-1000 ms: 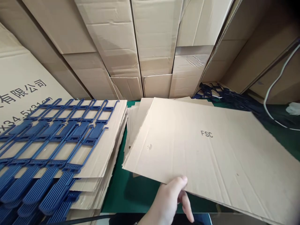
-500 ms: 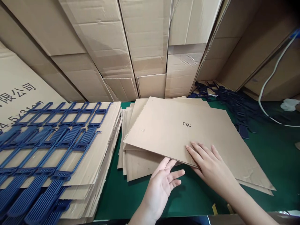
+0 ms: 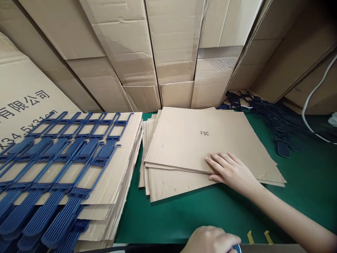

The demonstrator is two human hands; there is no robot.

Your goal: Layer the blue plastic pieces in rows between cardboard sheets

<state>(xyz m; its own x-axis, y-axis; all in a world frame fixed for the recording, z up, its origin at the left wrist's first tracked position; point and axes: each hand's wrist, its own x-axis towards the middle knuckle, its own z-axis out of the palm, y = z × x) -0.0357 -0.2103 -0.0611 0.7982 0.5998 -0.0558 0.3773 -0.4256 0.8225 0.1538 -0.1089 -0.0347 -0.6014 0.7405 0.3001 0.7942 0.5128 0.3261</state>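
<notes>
My right hand (image 3: 231, 172) lies with fingers stretched out on the top cardboard sheet (image 3: 181, 140), which is marked "FSC". Its thumb is at the sheet's near edge. The sheet sits slightly askew on a pile of cardboard sheets (image 3: 171, 184). At the bottom edge of the view my left hand (image 3: 210, 240) is closed, partly cut off by the frame. A small bluish piece of something shows beside its fingertips, too little to name. To the left, blue slatted plastic parts (image 3: 60, 158) lie in rows on another stack of cardboard (image 3: 126, 158).
Large cardboard boxes (image 3: 173, 42) form a wall behind the green table (image 3: 168, 221). Dark blue plastic pieces (image 3: 279, 123) are heaped at the back right, near a white cable (image 3: 313, 98). Two yellow marks (image 3: 268, 237) are at the table's front edge.
My left hand has left the sheet's near edge and come down toward the bottom of the view, closing. The "FSC" sheet now lies flatter and straighter on the pile; my right hand stays on it.
</notes>
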